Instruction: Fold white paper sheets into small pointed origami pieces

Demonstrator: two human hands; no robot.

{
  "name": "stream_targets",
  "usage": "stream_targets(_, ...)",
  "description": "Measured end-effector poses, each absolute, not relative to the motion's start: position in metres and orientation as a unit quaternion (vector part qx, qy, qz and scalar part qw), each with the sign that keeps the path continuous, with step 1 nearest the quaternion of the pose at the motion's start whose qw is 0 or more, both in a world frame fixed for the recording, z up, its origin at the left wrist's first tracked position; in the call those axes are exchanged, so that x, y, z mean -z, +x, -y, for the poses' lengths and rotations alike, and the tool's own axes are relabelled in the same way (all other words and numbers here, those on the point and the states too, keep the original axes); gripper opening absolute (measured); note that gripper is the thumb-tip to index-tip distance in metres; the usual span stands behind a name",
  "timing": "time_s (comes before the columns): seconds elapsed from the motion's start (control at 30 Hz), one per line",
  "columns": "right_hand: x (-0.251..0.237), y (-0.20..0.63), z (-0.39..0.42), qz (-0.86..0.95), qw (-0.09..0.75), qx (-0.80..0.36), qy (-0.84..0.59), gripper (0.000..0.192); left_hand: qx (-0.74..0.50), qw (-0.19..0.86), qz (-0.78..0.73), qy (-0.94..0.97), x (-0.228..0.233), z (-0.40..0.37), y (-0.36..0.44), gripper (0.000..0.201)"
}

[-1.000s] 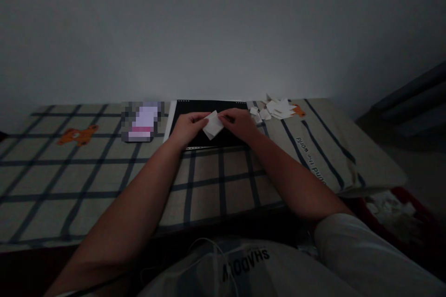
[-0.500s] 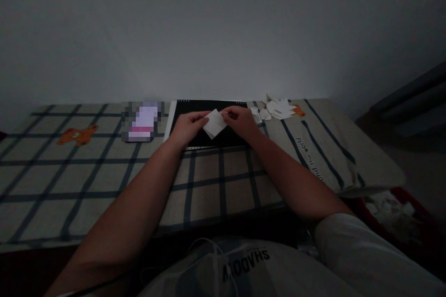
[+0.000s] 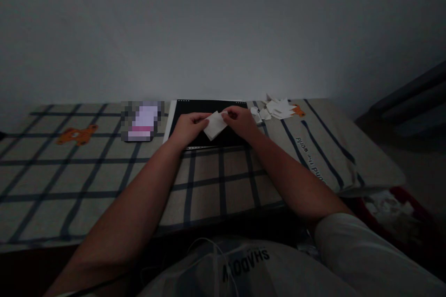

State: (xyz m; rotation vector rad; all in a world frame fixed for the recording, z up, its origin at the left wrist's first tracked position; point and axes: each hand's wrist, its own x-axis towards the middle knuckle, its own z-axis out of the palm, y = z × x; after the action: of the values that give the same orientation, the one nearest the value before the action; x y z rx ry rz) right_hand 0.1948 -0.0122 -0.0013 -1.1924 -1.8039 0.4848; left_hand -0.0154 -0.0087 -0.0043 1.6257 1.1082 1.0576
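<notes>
A small white piece of paper (image 3: 214, 126) is held up between my two hands, over a black sheet (image 3: 195, 107) with small white marks along its edges. My left hand (image 3: 188, 129) pinches the paper's left corner between thumb and fingers. At the opposite side, my right hand (image 3: 240, 121) grips the upper right corner, its fingertips partly hidden behind the curled hand. The paper looks slightly bent near the right fingertips. Just past my right hand lies a heap of white paper pieces (image 3: 278, 108), with a few smaller pieces beside it.
A checked cloth (image 3: 219, 181) covers the table, which stands against a grey wall (image 3: 216, 32). To the left lies a phone with a blurred screen (image 3: 143, 120). A red container (image 3: 423, 213) with crumpled white material sits below the table's right end.
The paper has turned slightly and its lower corner has shifted a little left and down. Both hands keep hold of it and have barely moved.
</notes>
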Motion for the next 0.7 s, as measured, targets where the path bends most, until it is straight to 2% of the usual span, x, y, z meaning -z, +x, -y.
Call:
stream_targets(0.17,0.0031,0.1948,0.0127,0.765,0.426,-0.204,-0.439,0.015,-0.439,0.405,-0.469,0.651,0.0058,0.0076,-0.0154,0.04)
stream_targets(0.37,0.0046,0.196,0.0113,0.808,0.425,-0.134,-0.386,0.01,-0.436,0.401,-0.463,0.66,0.0063,0.0072,-0.0154,0.042)
stream_targets(0.7,0.0024,0.1974,0.0131,0.789,0.412,-0.132,-0.437,0.015,-0.384,0.354,-0.451,0.724,0.0005,0.0116,-0.0129,0.036)
